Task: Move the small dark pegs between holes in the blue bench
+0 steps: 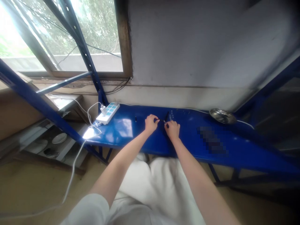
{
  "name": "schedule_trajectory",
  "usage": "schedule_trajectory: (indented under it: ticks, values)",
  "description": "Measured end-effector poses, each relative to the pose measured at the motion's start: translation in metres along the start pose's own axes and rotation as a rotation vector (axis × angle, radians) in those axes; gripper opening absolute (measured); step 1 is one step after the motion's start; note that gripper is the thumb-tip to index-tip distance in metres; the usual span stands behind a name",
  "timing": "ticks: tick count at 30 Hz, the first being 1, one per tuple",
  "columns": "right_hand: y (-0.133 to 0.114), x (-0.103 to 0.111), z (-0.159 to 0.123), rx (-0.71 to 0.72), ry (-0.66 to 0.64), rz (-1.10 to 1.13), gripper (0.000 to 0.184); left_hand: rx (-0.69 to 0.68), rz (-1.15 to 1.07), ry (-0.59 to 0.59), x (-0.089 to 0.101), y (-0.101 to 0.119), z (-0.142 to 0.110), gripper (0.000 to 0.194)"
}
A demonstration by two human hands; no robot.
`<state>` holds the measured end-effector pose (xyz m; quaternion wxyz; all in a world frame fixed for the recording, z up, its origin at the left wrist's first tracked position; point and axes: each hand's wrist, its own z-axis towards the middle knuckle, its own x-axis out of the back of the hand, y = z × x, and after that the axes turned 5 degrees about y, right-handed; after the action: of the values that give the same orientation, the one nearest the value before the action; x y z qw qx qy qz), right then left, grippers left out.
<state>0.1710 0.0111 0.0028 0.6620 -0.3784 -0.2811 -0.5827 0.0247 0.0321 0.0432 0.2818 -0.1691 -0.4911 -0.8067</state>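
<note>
Both my hands rest close together on a glossy blue shelf. My left hand has its fingers curled and pinches a small dark object that spans the gap to my right hand. My right hand is also curled, its dark-nailed fingers closed on the same small piece. What the piece is, I cannot make out. A thin dark stick lies just behind the hands.
A white power strip with a plug and white cable sits at the shelf's left end. A metal dish stands at the back right. Blue rack posts cross the window. Plates lie on a lower shelf at left.
</note>
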Motion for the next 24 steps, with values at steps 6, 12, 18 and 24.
schedule_trajectory:
  ticks: [6, 12, 18, 24]
  values:
    - [-0.009, 0.004, -0.001, 0.048, -0.02, 0.018, 0.025, -0.061, 0.049, -0.015, 0.024, 0.007, -0.002, 0.003]
    - [-0.023, 0.016, 0.001, 0.082, -0.036, 0.065, 0.025, -0.098, 0.081, -0.014, 0.041, 0.009, -0.005, 0.003]
    - [-0.033, 0.032, 0.004, 0.158, -0.046, 0.045, 0.025, -0.146, 0.074, -0.033, 0.055, 0.005, -0.005, 0.005]
    - [-0.052, 0.042, 0.012, 0.262, -0.071, 0.029, 0.024, -0.15, 0.076, -0.093, 0.062, 0.001, -0.007, 0.009]
